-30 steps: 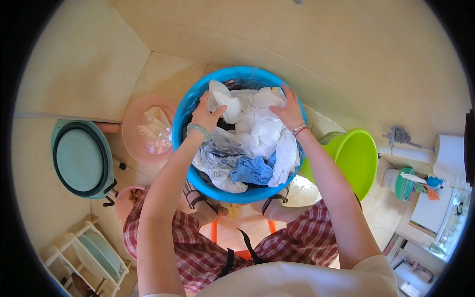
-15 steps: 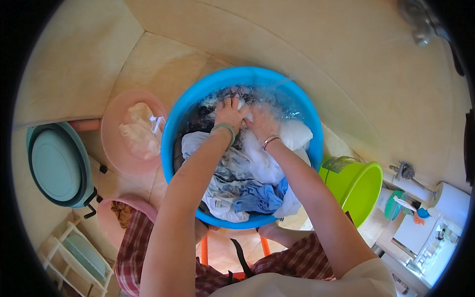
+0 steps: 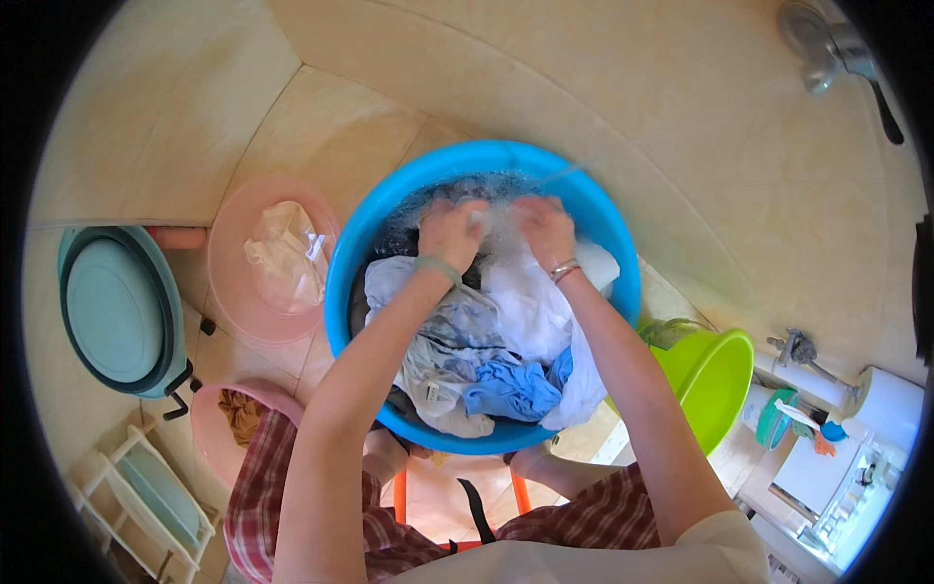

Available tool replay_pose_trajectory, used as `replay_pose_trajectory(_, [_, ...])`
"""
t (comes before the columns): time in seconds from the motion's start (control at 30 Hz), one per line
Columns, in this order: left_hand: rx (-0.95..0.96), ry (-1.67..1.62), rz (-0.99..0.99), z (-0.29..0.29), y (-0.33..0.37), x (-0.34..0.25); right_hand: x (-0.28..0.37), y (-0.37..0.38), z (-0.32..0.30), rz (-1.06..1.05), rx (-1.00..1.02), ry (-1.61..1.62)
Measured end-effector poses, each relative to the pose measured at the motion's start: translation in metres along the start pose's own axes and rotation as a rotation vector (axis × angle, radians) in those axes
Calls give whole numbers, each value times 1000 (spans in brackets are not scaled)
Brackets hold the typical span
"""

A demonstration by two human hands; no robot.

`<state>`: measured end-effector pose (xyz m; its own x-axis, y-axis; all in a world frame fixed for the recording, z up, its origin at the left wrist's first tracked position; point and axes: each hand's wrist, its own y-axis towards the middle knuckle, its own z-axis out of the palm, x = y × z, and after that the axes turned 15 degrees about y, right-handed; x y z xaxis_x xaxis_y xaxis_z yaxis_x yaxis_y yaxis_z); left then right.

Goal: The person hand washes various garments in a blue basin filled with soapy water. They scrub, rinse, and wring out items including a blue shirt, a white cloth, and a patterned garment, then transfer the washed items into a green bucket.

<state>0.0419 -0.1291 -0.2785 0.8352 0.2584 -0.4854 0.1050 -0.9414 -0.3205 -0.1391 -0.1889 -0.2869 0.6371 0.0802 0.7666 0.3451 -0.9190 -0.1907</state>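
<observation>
A large blue basin (image 3: 342, 243) holds water and a heap of wet laundry. My left hand (image 3: 452, 234) is closed over its far half, with a bit of white cloth (image 3: 477, 218) showing at the fingers. To its right, my right hand (image 3: 545, 234) has curled fingers, blurred by motion and spray; whatever it grips is hidden. Splashing water (image 3: 501, 219) fills the gap between the hands. Nearer to me lie a white garment (image 3: 525, 307), a grey-white garment (image 3: 443, 346) and a blue cloth (image 3: 511, 389). Dark cloth (image 3: 404, 238) sits partly under water at the far left.
Left of the basin stands a pink tub (image 3: 229, 282) with pale cloth. A smaller pink tub (image 3: 209, 443) holds brown cloth. A folded teal basin (image 3: 117, 311) leans at the left wall. To the right is a lime-green bucket (image 3: 715, 389). A metal tap (image 3: 827, 54) juts from the wall.
My hands have moved apart from each other and lifted a little off the laundry. The right hand has shifted rightward. The view has tilted slightly.
</observation>
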Motion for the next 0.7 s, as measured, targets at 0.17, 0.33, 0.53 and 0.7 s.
replay_pose_trajectory(0.17, [-47, -1266, -459, 1, -49, -45, 110, -60, -50, -46, -137, 782])
replay_pose_trajectory(0.33, [468, -2108, -323, 14, -43, -39, 165, -134, -48, -220, 84, 612])
replay_pose_trajectory(0.53, [610, -2375, 97, 88, -35, -34, 145, -148, 18, -287, -46, 28])
replay_pose_trajectory(0.7, [526, -2288, 35, 153, -44, -10, 78, -118, 53, -248, -135, 48])
